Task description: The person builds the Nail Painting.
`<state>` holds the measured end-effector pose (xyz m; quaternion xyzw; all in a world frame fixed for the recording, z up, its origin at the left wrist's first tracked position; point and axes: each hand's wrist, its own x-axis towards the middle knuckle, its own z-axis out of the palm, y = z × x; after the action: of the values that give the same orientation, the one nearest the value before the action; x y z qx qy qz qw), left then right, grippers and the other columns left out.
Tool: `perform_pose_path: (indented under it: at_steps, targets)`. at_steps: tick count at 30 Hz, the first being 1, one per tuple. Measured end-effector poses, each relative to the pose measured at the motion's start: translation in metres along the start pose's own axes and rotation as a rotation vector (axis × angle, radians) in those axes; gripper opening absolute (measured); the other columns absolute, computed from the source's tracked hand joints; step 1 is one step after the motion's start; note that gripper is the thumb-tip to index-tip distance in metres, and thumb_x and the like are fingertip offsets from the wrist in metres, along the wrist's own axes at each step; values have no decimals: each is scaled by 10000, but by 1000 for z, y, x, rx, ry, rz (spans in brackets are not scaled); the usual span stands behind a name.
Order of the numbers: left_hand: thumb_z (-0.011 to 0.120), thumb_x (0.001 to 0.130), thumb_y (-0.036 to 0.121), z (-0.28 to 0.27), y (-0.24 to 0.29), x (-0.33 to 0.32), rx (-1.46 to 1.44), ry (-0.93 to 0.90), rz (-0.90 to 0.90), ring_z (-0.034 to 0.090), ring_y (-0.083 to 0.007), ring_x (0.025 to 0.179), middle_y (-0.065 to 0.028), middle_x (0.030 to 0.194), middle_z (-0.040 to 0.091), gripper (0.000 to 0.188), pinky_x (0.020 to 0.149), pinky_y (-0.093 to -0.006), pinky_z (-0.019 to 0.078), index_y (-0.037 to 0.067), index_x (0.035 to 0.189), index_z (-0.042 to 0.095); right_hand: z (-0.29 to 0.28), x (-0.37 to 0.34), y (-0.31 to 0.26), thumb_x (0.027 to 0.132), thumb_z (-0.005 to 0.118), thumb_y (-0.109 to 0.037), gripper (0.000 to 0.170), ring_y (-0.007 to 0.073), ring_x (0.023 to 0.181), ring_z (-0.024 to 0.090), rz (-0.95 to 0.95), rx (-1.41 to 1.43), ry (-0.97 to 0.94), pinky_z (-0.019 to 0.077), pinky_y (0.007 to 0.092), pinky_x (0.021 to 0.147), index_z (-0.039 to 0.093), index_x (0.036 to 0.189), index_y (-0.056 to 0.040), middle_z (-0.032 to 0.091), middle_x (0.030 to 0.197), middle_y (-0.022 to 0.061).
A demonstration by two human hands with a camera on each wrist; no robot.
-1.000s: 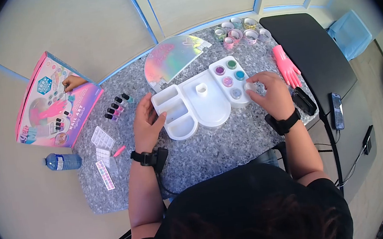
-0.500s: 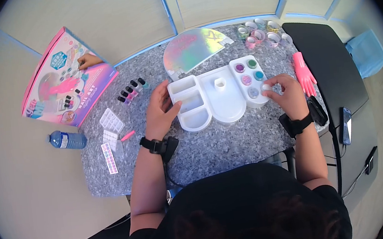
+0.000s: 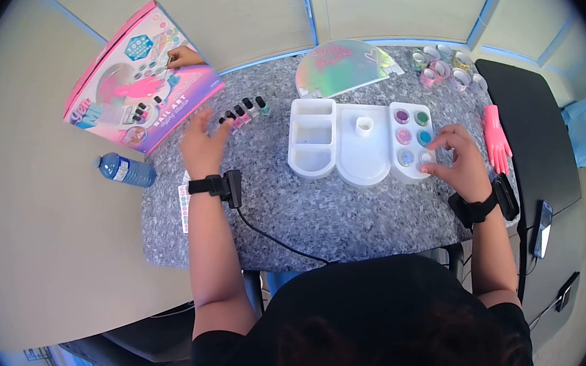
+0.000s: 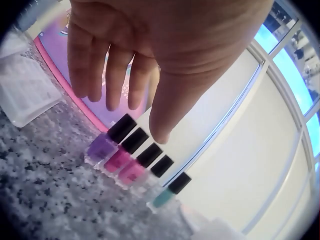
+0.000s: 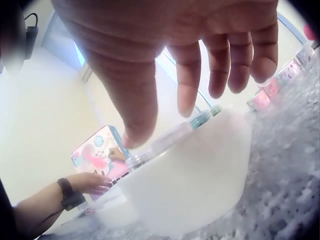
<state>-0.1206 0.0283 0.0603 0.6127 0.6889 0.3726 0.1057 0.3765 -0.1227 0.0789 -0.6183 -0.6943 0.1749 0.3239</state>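
Observation:
My left hand (image 3: 204, 148) is spread beside a row of nail polish bottles (image 3: 240, 115) with black caps. In the left wrist view its straight fingers hang over the purple bottle (image 4: 102, 149), and the thumb tip is close to the caps; a teal bottle (image 4: 162, 197) stands apart from the others. My right hand (image 3: 461, 164) hovers at the right section of a white organizer tray (image 3: 367, 164). Its thumb and index finger stand apart, either side of a pale pot (image 3: 426, 158). Purple, green, pink and blue glitter pots (image 3: 403, 136) fill that section's other holes.
Behind the tray lies an iridescent half-round panel (image 3: 345, 68). Tape rolls (image 3: 442, 68) and a pink model hand (image 3: 496, 138) are at the right. To the left stand the nail art box (image 3: 144, 84) and a water bottle (image 3: 125, 169); a sticker sheet (image 3: 185, 210) is partly hidden.
My left hand has let go of the tray's left side and moved left to the nail polish bottles. The right hand stays by the pale pot, thumb and index finger wider apart.

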Motion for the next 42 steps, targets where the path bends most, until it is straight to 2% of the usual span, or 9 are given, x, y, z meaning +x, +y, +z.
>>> perform_pose_path:
  at_steps: [4,6,9,12,14,30,33,35,42]
  targets:
    - [920,853,394,7,-6,1,143,-99,-89,772,-308,1154,-120,1226,818,532,984,-429,596,76,1254,776,6,10,11,645,1050,-241,783,362,1306,633,49,65,42,524,471,1070,715,1339,-100,619,1459,148]
    - [904,868,379,9,-14,0,142,-52,-72,787,-297,1090,-102,1162,833,470,941,-430,602,78,1209,786,13,9,20,602,1074,-316,1130,427,1520,484,-155,-86,16,449,506,1210,546,1582,-122,439,1683,232]
    - [895,877,360,-3,-4,2,159,-119,-179,793,-281,1048,-93,1128,836,414,913,-426,603,84,1168,791,21,12,18,592,1079,-354,1294,464,1641,298,-100,29,-157,344,521,1305,424,1680,-104,241,1782,300]
    - [888,881,350,-14,-6,1,128,-119,-210,792,-267,1035,-77,1119,836,375,892,-421,604,91,1137,796,22,13,13,596,1080,-352,1314,465,1651,279,-74,54,-174,337,527,1310,403,1688,-77,211,1790,304]
    - [895,871,359,-16,-11,0,106,-37,2,788,-267,1013,-75,1102,833,372,878,-418,605,96,1119,807,26,13,16,595,1081,-347,1314,463,1653,275,-85,64,-170,338,524,1310,404,1689,-80,211,1791,303]
    - [850,942,221,-23,40,-41,-183,-120,-28,787,-257,876,-95,962,821,226,828,-376,595,56,1087,796,32,19,29,655,1037,-290,1275,433,1683,219,-159,203,-195,283,479,1323,375,1730,-115,161,1815,295]
    - [838,949,156,-25,72,-70,-406,-278,93,786,-242,910,-87,1011,824,202,846,-373,594,46,1110,783,34,18,30,673,1015,-274,1245,429,1687,209,-150,229,-191,277,481,1324,377,1731,-121,144,1821,291]
    - [844,938,150,-23,77,-80,-333,-394,480,776,-248,939,-87,1054,814,237,860,-382,589,49,1139,771,36,17,32,678,1008,-268,1236,429,1688,208,-151,244,-188,278,483,1323,378,1732,-125,138,1824,288]
    - [872,898,157,-5,82,-93,-105,-502,444,743,-302,965,-90,1051,796,257,878,-421,564,85,1132,792,35,17,30,685,997,-252,1228,427,1691,198,-135,287,-190,270,492,1324,373,1736,-139,125,1831,275]
